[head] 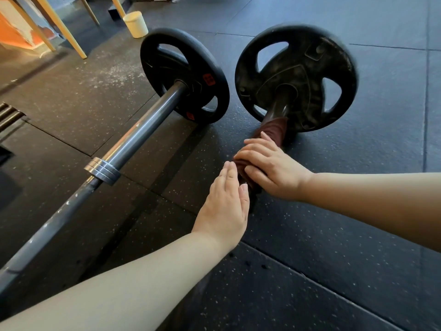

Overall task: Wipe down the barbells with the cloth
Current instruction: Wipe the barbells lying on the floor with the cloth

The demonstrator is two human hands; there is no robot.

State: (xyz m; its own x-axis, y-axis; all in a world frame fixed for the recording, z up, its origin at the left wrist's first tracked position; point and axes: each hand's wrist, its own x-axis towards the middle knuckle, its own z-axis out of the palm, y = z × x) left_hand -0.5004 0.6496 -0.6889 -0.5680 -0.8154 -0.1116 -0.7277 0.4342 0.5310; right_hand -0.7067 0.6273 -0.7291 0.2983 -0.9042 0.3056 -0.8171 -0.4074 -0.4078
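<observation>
Two barbells lie side by side on the black rubber floor. The left barbell (133, 142) has a grey bar, a steel collar and a black plate. The right barbell (296, 75) shows its black plate, and a dark maroon cloth (272, 129) is wrapped round its bar below the plate. My right hand (269, 164) grips the cloth round that bar. My left hand (226, 206) lies with straight fingers against the near end of the cloth-covered bar. Both hands hide the rest of this bar.
A cream cup (135, 23) stands on the floor behind the left plate. Wooden legs (64, 27) and an orange panel (16, 32) are at the far left. Metal rails (8, 115) sit at the left edge. White chalk dust (105, 77) marks the mat.
</observation>
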